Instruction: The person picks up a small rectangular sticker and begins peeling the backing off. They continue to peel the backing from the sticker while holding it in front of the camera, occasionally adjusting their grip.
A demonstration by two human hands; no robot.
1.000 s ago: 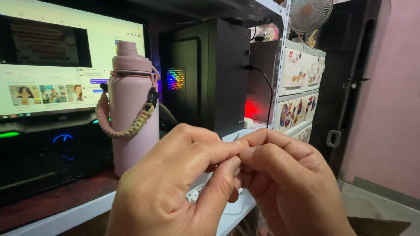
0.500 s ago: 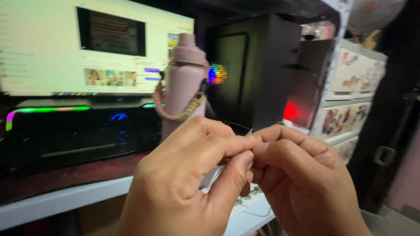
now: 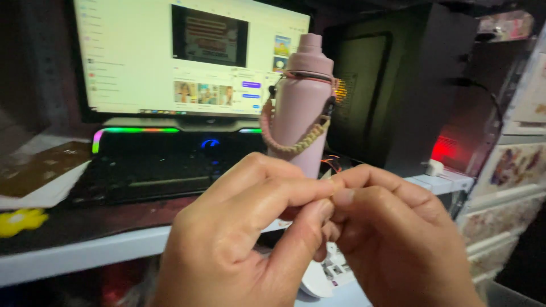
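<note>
Behind everything, the monitor (image 3: 170, 57) fills the upper left, lit and facing the person, with the dark tower (image 3: 409, 85) standing to its right at the back of the desk (image 3: 68, 256), where its red glow shows at the lower side. Below the screen lies the keyboard (image 3: 153, 170), its coloured strip of light along the far edge, set square to the screen as for typing. A pink bottle (image 3: 301, 96) stands upright between screen and tower, a braided strap (image 3: 290, 142) looped from its neck and hanging slack down the front. To the right, drawers (image 3: 506, 187) with patterned fronts are stacked beside the desk. A yellow toy (image 3: 20, 222) rests at the left edge, near a flat brown pad (image 3: 42, 167). Nearest the camera, the left hand (image 3: 239, 244) and right hand (image 3: 398, 244) meet in front of the bottle, thumbs and forefingers pressed tip to tip in a tight pinch, raised close to the eyes as fine work seems to need. Whatever they pinch is too small and too hidden to name; a thin reddish thread (image 3: 331, 163) shows just above the fingertips, perhaps part of it. Below the hands a small white thing (image 3: 327, 276) lies on the lower shelf.
</note>
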